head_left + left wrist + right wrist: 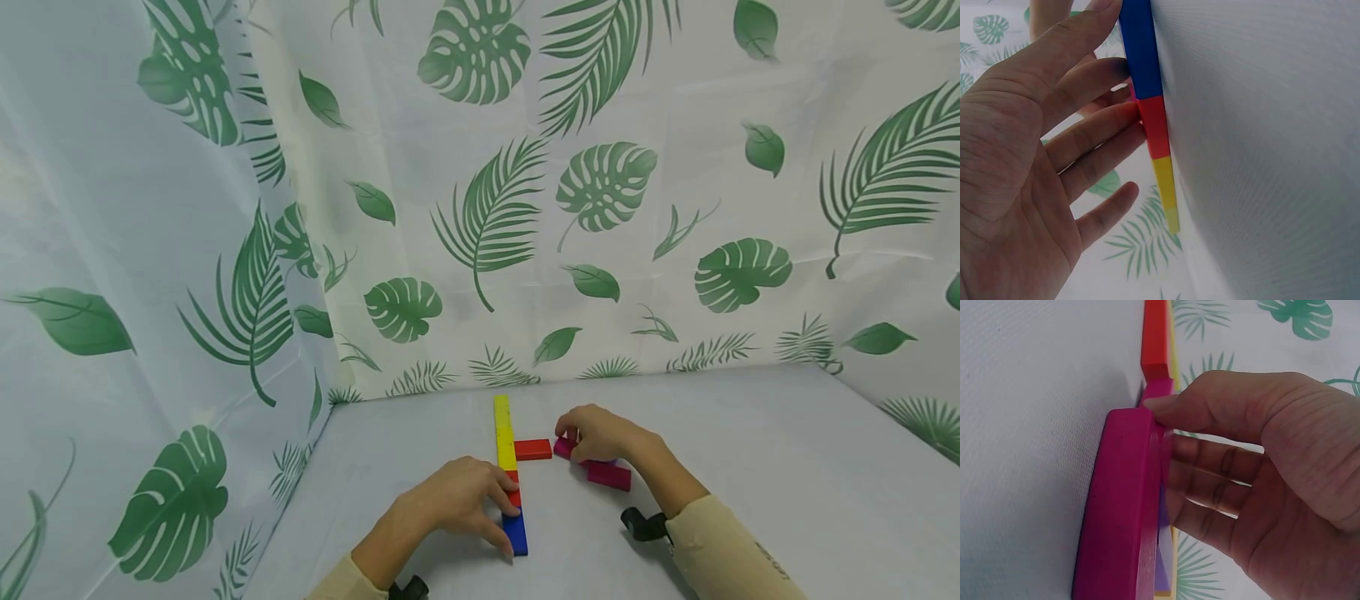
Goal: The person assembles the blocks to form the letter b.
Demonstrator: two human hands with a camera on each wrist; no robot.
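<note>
A straight row on the table is made up of yellow (505, 429), red (513, 477) and blue (517, 535) blocks. My left hand (459, 500) rests at its near part, fingertips on the red and blue blocks and thumb by the blue one's near end. In the left wrist view those fingers are loosely extended along the side of the blue block (1141, 50). A separate red block (533, 450) lies crosswise, its left end against the row. To its right, my right hand (600, 433) pinches a magenta block (562, 448) between thumb and fingers.
A second magenta block (609, 477) lies nearer me, beside the right hand. Behind it, a purple piece (1161, 569) is partly hidden in the right wrist view. A leaf-patterned cloth (510, 317) hangs at the back and left of the white table (750, 500).
</note>
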